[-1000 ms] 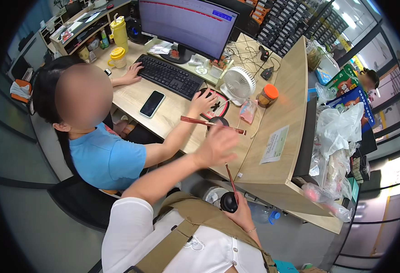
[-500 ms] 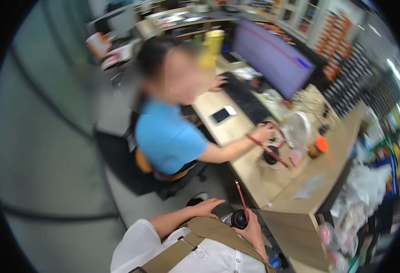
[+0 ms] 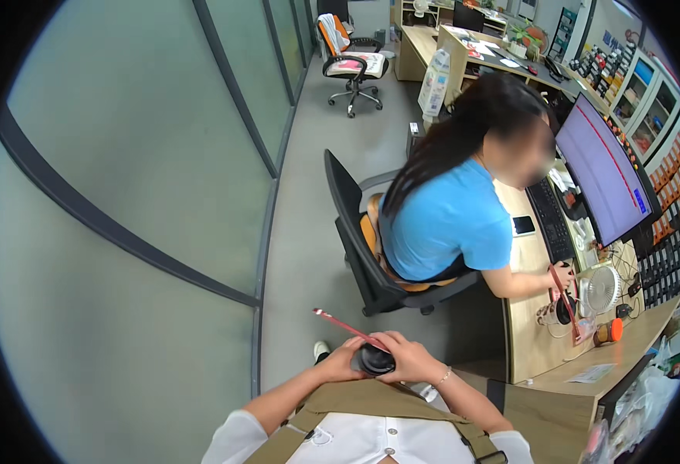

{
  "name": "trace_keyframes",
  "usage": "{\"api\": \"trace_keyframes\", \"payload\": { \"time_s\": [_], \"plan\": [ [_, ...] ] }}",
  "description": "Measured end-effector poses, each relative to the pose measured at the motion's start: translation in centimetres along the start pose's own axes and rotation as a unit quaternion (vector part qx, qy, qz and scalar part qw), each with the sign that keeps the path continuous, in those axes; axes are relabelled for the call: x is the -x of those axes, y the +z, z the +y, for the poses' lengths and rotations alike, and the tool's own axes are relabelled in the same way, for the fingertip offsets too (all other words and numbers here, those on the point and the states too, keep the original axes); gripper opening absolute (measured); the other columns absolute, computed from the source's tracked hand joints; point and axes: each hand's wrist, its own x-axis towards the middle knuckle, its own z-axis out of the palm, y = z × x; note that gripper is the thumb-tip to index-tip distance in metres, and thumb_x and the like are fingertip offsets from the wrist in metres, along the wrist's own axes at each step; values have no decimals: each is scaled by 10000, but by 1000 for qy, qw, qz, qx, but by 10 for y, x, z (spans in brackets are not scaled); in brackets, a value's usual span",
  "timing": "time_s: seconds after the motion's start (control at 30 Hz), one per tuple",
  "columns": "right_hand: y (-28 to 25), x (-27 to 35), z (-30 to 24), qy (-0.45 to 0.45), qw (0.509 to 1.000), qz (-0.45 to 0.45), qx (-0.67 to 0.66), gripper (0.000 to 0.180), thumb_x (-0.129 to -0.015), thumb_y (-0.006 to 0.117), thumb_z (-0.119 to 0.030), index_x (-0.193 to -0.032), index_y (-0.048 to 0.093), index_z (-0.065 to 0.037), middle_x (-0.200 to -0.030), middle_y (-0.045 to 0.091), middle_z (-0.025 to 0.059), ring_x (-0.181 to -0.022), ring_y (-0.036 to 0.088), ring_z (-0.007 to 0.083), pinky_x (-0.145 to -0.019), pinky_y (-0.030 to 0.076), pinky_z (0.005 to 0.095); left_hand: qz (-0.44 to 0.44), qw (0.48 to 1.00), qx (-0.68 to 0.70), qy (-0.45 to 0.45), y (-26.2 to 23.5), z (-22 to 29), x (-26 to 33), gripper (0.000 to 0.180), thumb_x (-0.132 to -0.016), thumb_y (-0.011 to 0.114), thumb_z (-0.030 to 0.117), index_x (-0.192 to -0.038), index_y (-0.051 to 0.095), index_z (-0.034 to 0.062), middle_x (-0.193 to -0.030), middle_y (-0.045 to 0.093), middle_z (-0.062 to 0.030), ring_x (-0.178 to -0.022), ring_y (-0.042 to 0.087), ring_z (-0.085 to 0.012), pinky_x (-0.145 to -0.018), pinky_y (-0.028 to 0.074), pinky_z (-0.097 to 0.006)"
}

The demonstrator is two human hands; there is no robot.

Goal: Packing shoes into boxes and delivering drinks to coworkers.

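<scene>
Close to my body, both my hands are wrapped around a drink cup with a black lid (image 3: 375, 359). My left hand (image 3: 340, 362) grips its left side, and my right hand (image 3: 411, 358) closes on it from the right. A long, thin red strip, like a wrapped straw (image 3: 349, 328), sticks out from the lid toward the upper left. Most of the cup below the lid is hidden by my fingers.
A seated person in a blue top (image 3: 444, 220) sits in a black office chair (image 3: 355, 240) at a desk (image 3: 529, 340), a hand near another black-lidded cup (image 3: 564, 309). A white fan (image 3: 603, 288), an orange-lidded jar (image 3: 609, 332) and a monitor (image 3: 603, 170) stand there. Frosted glass panels (image 3: 146, 193) run along the left.
My view has swung left, shifting the desk and seated person to the right. My left hand, apart from the cup before, now holds it with my right. The seated person has turned toward the monitor.
</scene>
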Motion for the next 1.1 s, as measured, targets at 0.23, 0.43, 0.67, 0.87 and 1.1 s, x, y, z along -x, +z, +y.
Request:
{"api": "trace_keyframes", "payload": {
  "time_s": [0.23,0.43,0.67,0.87,1.1],
  "plan": [
    [26,-184,-93,-109,985,-104,-89,887,-671,770,-423,-1384,353,-103,-1353,417,194,-1148,518,388,-953,444,429,178,962,155,-140,-134,-46,83,860,-575,882,254,-1274,431,39,-1181,593,-123,-1092,582,-219,-915,474,-344],
    [35,-266,-109,-35,980,43,-193,434,-946,468,-313,-1276,484,-31,-1180,561,201,-1128,526,344,-958,416,413,276,943,163,-93,-229,-91,100,531,-596,801,36,-1074,572,1,-990,650,-86,-913,635,-174,-848,495,-321],
    [1,-282,-96,-13,943,220,-249,289,-947,493,-193,-1196,562,-63,-990,643,156,-911,616,281,-828,473,374,247,953,172,-40,-300,-93,31,597,-613,809,38,-1151,556,-12,-1099,612,-93,-998,603,-181,-906,475,-347],
    [-75,-305,-82,35,906,307,-290,253,-931,557,-156,-1151,601,-38,-903,623,-4,-756,559,73,-677,491,248,142,968,193,-72,-360,-72,-54,565,-621,852,128,-1083,583,-53,-1003,661,-111,-926,642,-200,-853,503,-337],
    [-160,-368,-38,65,866,272,-414,117,-912,531,-92,-1020,541,-50,-840,555,-34,-677,494,32,-567,435,189,185,981,49,16,-419,-82,-156,871,-586,865,261,-1273,397,2,-1120,584,-152,-1053,586,-258,-941,436,-362]
  ]
}}
